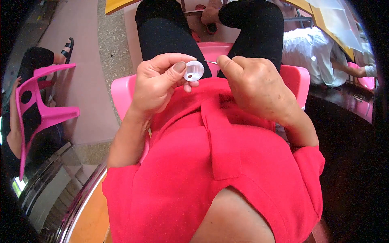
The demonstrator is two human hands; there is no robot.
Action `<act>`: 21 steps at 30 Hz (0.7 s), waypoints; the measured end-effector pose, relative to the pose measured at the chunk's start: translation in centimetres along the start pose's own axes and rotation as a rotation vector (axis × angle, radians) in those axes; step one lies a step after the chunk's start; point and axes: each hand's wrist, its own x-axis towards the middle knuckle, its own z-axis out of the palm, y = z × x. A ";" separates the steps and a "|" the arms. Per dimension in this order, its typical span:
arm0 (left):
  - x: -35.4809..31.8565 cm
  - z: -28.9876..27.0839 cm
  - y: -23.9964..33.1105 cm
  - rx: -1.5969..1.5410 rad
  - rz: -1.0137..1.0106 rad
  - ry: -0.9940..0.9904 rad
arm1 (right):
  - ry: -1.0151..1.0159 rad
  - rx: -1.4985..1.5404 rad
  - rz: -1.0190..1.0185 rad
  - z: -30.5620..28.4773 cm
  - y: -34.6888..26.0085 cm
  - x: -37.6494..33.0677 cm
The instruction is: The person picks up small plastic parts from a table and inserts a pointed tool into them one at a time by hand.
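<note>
Your left hand [162,79] pinches a small round white piece [194,69]. Your right hand [255,83] grips a thin metal tool [211,62], tip near the piece's upper right edge. You're in a pink chair [121,95]; white cloth [310,52] off right, second pink chair [58,115] left.

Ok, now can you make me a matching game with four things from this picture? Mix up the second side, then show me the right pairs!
Things:
1. round whitish piece
2. thin tool
3. person's top
4. person's trousers

Places and colours:
A. in the right hand
B. black
C. held by the thumb and fingers of the left hand
D. red

Right pairs: 1-C, 2-A, 3-D, 4-B
</note>
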 end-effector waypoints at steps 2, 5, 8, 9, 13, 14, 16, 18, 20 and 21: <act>0.1 -0.1 0.1 -0.018 0.007 -0.019 | -0.003 0.027 -0.010 0.3 0.0 -0.1; 0.1 0.1 0.2 -0.022 -0.006 -0.012 | -0.045 -0.001 -0.033 0.1 -0.5 0.1; 0.1 0.1 0.0 -0.023 0.003 -0.023 | -0.036 -0.042 -0.064 0.2 -0.8 0.2; 0.1 0.1 -0.1 -0.023 0.002 -0.021 | -0.036 -0.040 -0.065 0.4 -0.9 0.3; 0.2 0.5 -0.2 0.050 0.024 0.019 | -0.020 -0.183 -0.071 0.6 -1.4 0.6; 0.2 0.6 -0.3 0.064 0.026 0.031 | -0.012 -0.210 -0.076 0.8 -1.4 0.6; 0.3 0.7 -0.3 0.096 0.034 0.029 | -0.005 -0.235 -0.083 0.9 -1.3 0.7; 0.3 0.7 -0.3 0.127 0.044 0.031 | -0.034 -0.252 -0.096 0.9 -1.4 0.7; 0.3 0.9 -0.3 0.117 0.023 0.050 | -0.033 -0.246 -0.093 0.8 -1.4 0.7; 0.4 0.9 -0.3 0.115 0.023 0.050 | -0.032 -0.238 -0.091 0.8 -1.4 0.7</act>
